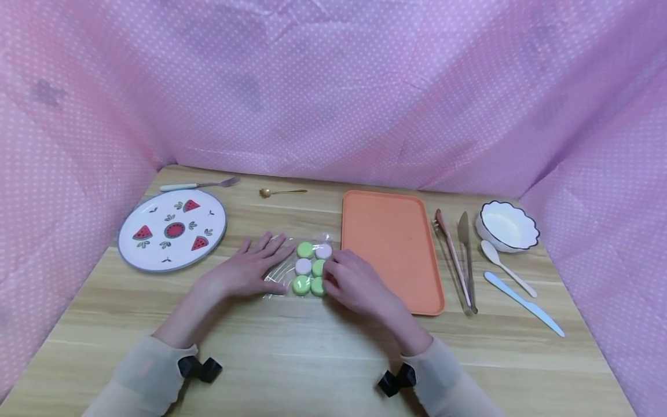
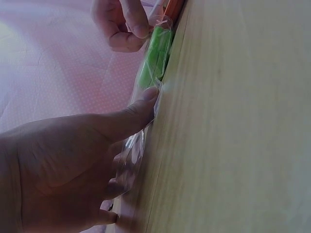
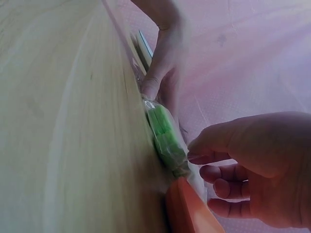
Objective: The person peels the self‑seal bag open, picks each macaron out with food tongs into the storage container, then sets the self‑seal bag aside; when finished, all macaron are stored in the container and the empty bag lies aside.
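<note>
A clear plastic bag (image 1: 278, 281) lies flat on the table, holding several round green and pale lilac macarons (image 1: 301, 284) in two columns. My left hand (image 1: 255, 269) rests on the bag's left end with fingers spread; its thumb presses the film in the left wrist view. At the right side, my right hand (image 1: 356, 281) has curled fingers, thumb and forefinger pinching at the bag's edge over the macarons. The right wrist view shows green macarons (image 3: 165, 136) under the film, right by the thumb tip.
An orange tray (image 1: 391, 249) lies right of the bag. Further right are tongs (image 1: 453, 260), a metal knife (image 1: 467, 255), a white spoon (image 1: 505, 266), a light blue knife (image 1: 523, 304) and a scalloped bowl (image 1: 506, 227). A watermelon plate (image 1: 156, 217), fork (image 1: 200, 185) and small gold spoon (image 1: 281, 191) lie left and behind.
</note>
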Demonstrator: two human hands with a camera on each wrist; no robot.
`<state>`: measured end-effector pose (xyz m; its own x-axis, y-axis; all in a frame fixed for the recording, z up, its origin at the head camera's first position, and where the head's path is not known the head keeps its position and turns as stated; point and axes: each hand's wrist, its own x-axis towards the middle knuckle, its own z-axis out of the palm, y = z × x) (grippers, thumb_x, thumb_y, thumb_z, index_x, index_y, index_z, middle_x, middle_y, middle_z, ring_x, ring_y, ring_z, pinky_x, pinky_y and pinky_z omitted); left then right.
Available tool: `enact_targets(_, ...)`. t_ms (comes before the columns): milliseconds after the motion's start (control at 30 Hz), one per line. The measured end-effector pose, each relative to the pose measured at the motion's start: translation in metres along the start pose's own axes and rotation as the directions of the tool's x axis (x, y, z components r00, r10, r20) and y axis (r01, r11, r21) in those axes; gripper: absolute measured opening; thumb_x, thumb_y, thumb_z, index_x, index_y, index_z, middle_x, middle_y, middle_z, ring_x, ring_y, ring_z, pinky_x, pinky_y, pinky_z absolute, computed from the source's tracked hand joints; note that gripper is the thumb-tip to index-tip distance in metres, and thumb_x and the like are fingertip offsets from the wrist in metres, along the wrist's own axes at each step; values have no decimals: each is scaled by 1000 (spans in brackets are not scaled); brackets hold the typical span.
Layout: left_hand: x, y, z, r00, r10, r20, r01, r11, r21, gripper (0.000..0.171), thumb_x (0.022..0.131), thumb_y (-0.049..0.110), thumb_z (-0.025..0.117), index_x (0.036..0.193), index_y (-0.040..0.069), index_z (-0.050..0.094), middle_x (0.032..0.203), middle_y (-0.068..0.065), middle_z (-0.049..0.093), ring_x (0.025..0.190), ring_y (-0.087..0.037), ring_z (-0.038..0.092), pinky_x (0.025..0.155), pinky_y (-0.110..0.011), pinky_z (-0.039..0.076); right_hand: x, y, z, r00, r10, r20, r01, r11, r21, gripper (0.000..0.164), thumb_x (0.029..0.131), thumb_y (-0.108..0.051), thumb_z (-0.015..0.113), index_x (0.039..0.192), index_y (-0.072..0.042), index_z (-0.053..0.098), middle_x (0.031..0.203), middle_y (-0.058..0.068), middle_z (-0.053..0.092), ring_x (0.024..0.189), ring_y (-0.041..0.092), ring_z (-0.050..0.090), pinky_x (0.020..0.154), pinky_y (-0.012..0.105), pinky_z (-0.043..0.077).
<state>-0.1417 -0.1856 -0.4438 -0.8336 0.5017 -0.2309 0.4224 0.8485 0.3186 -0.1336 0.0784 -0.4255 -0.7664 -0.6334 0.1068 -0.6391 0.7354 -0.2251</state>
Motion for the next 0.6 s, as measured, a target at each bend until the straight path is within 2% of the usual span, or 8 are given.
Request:
enact_targets(167,0,-1,0,1000,2,-1,-2,1000,14,89,81,67,54,151,33,12,161,-2,3,147,-36,1,112,-64,6,0,4,-1,999,40,24,-40,999,18,10,86,-25,59,75,-25,58,78,-11,50,81,9,49,71,27,42)
enact_targets(333,1,-1,0,1000,10,0,-10,1000,10,89,81,67,54,151,33,12,161,-1,2,147,-35,0,112,-65,6,0,9,-3,998,42,50,-44,998,49,12,86,-25,57,74,-26,57,76,-12,50,82,7,50,71,26,43)
enact_targets(600,1,-2,1,1000,18,-2,-18,1000,9,89,80,67,55,151,32,12,161,-2,3,147,-36,0,112,-64,6,-2,16,-6,992,85,94,-95,990,106,15,87,-28,57,72,-27,57,74,-11,50,76,8,47,65,24,40)
